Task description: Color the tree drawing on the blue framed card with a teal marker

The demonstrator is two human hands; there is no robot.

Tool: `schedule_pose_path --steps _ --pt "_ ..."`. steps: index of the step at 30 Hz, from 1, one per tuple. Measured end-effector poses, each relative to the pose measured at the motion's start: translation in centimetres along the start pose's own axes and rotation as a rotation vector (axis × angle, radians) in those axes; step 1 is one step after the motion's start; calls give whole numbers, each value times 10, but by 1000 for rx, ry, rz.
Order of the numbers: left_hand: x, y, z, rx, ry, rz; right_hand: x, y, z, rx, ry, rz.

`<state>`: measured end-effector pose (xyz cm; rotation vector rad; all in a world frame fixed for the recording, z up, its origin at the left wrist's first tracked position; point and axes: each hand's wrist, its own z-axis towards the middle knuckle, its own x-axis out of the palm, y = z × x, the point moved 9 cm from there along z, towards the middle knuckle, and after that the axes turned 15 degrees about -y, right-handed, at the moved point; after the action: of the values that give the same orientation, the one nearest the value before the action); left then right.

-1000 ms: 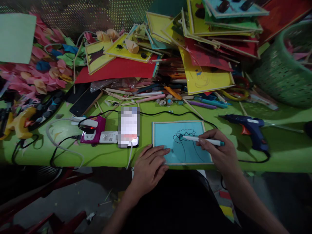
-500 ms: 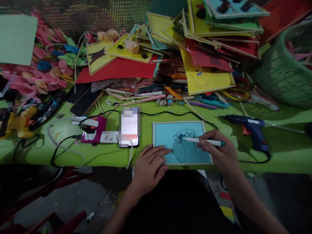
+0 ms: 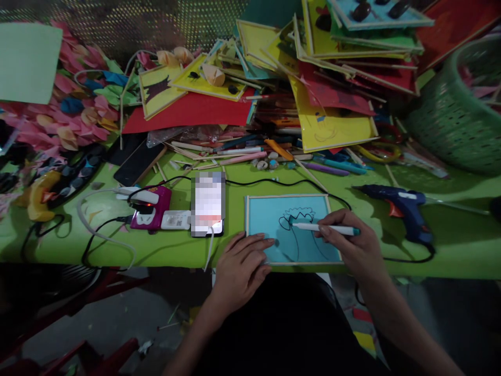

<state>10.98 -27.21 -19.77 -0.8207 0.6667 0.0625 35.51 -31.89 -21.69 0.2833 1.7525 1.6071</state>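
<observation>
A blue card [image 3: 266,214] framed with thin wooden sticks lies on the green-covered table. It bears a black line drawing [image 3: 299,216] with a small patch coloured teal. My right hand [image 3: 350,243] grips a white marker pen [image 3: 313,227] with a teal end; its tip meets the drawing near the teal patch. My left hand [image 3: 245,263] rests with fingers stretched out over the card's lower left corner. Just left of the card lies a lit phone [image 3: 207,203] with a white cable, its screen blurred.
A blue glue gun [image 3: 407,201] lies to the right, its black cord running round the card. At left sits a purple power strip [image 3: 151,209]. Behind are pens and sticks, a pile of framed cards [image 3: 332,122], pink paper pieces [image 3: 84,115] and a green basket [image 3: 446,112].
The marker and my right hand have shifted very slightly on the drawing. My left hand stays in place. At the far left, dark and yellow things by the table's edge look slightly different.
</observation>
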Motion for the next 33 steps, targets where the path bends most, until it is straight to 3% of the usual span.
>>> schedule_pose_path --steps 16,33 --pt "-1 -1 1 5 -5 1 1 0 0 -12 10 27" --pt "0 0 -1 5 9 7 -3 1 2 -14 -71 6"
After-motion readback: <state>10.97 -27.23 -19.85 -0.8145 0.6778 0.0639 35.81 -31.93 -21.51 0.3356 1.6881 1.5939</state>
